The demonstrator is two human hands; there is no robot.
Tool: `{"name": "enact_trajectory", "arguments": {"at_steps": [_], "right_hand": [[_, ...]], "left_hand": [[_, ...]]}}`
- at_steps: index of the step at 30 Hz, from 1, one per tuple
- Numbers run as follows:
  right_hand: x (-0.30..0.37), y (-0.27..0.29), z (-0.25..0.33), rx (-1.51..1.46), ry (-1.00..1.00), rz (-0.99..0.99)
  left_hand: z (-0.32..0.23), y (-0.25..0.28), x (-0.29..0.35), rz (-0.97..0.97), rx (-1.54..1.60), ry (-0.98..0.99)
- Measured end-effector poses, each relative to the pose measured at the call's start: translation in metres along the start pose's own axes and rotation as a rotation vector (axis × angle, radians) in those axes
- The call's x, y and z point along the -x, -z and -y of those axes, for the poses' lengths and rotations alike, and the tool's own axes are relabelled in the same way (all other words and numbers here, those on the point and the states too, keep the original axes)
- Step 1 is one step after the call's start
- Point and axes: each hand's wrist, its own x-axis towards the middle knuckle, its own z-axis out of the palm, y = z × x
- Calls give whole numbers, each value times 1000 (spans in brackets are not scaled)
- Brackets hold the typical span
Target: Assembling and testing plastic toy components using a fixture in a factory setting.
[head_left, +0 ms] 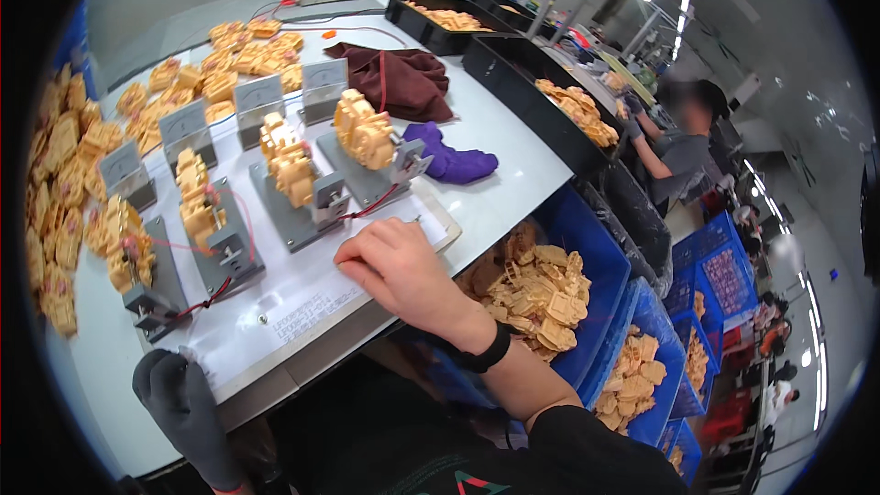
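Works with hands well apart at a white worktable (513, 142): a bare right hand (390, 261), fingers curled, near the front edge of a white board (293, 280); a gray-gloved left hand (176, 399) at eight o'clock from it. Impossible to tell any grip in either. Shows, nearer to the right hand, at ten to eleven o'clock, a cream plastic assembly (291, 165) on a gray fixture (327, 192), long axis from eleven to five.
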Motion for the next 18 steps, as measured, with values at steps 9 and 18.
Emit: {"name": "enact_trajectory", "arguments": {"at_steps": [9,18], "right_hand": [[1,-5,2,-37,20,-38],[1,-5,4,-34,13,-38]], "left_hand": [[18,3,-5,0,-44,-59],[18,4,-3,2,-40,-53]]}}
